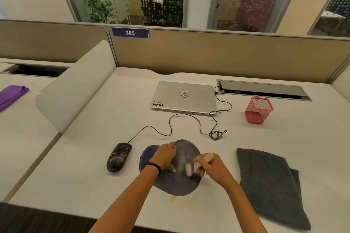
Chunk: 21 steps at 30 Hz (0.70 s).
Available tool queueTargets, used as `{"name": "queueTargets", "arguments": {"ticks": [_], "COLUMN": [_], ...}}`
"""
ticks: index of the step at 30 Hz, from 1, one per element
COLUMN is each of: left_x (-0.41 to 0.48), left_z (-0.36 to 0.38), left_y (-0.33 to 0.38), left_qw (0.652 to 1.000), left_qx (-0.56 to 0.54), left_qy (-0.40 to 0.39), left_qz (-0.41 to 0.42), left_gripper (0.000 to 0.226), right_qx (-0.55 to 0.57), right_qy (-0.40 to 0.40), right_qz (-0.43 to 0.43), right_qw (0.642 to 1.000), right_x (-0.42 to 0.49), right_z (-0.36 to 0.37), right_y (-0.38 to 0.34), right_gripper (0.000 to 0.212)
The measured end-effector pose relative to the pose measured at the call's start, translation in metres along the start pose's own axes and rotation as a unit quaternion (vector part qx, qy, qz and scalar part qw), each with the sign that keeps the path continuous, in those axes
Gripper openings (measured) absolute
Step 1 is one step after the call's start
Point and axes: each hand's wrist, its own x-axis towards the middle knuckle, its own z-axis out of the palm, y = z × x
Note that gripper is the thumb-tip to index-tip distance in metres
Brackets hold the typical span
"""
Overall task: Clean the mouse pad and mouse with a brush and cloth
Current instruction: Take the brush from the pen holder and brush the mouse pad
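Mouse pad (171, 181): dark blue, rounded, lying flat on the desk (94, 157) near its front edge. Judged thin, soft and light, so likely to slide or curl under brushing unless pinned; best held by pressing down on its top face, away from the part being swept.

Left hand (165, 156): palm down, fingers spread flat on the pad's left half, pinning it, gripping nothing.

Right hand (212, 166): closed around a small brush (195, 166) with a pale handle, its pinkish head on the pad's right half. Brush is blurred; bristle detail cannot be made out. Judged light and rigid, handled well by its stem.

Debris: yellowish specks (181, 201) on the desk just in front of the pad, and a faint pale streak on the pad itself.

Mouse (118, 157): black with gold flecks, just left of the pad, off it, corded. Judged hard, smooth, somewhat slippery; take by its sides, minding the cable (170, 125).

Cloth (269, 185): grey, folded, to the right of the pad, untouched. Soft and limp; pick up by a bunched edge.

Beyond: closed silver laptop (184, 97), red mesh pen cup (258, 109).
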Motion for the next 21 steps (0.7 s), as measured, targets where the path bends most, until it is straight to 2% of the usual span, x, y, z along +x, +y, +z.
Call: {"name": "queueTargets", "arguments": {"ticks": [4,8,10,13,14,15,18,19,21], "left_x": [-0.003,-0.001,-0.001,-0.001,-0.001,-0.002,-0.002,-0.002,-0.002], "left_z": [0.000,0.003,0.004,0.006,0.006,0.007,0.007,0.008,0.008], "left_y": [0.001,0.001,0.001,-0.001,-0.001,-0.002,-0.002,-0.002,-0.003], "left_qw": [1.000,1.000,1.000,1.000,1.000,0.999,0.999,0.999,0.999], "left_qx": [-0.016,-0.013,-0.016,-0.024,-0.028,-0.033,-0.044,-0.047,-0.051], "left_qy": [0.004,-0.003,-0.005,-0.005,-0.004,-0.005,-0.008,-0.009,-0.009], "left_qz": [-0.005,-0.009,-0.011,-0.010,-0.011,-0.011,-0.008,-0.008,-0.009], "left_gripper": [0.078,0.081,0.082,0.084,0.084,0.085,0.087,0.087,0.088], "right_qx": [0.015,-0.002,0.012,-0.005,-0.010,-0.007,0.014,0.021,0.013], "right_qy": [0.061,0.088,0.043,-0.076,-0.081,-0.056,0.096,0.119,0.089], "right_qz": [-0.008,-0.014,0.000,0.029,0.032,0.031,0.024,0.026,0.036], "right_qw": [0.998,0.996,0.999,0.997,0.996,0.998,0.995,0.992,0.995], "right_x": [0.033,0.042,0.037,0.032,0.034,0.036,0.048,0.051,0.051], "right_z": [0.002,0.012,0.012,0.005,0.003,0.001,0.003,0.005,0.007], "right_y": [0.002,0.008,0.008,-0.001,-0.004,-0.008,-0.011,-0.009,-0.003], "right_gripper": [0.015,0.018,0.024,0.036,0.037,0.036,0.027,0.027,0.031]}}
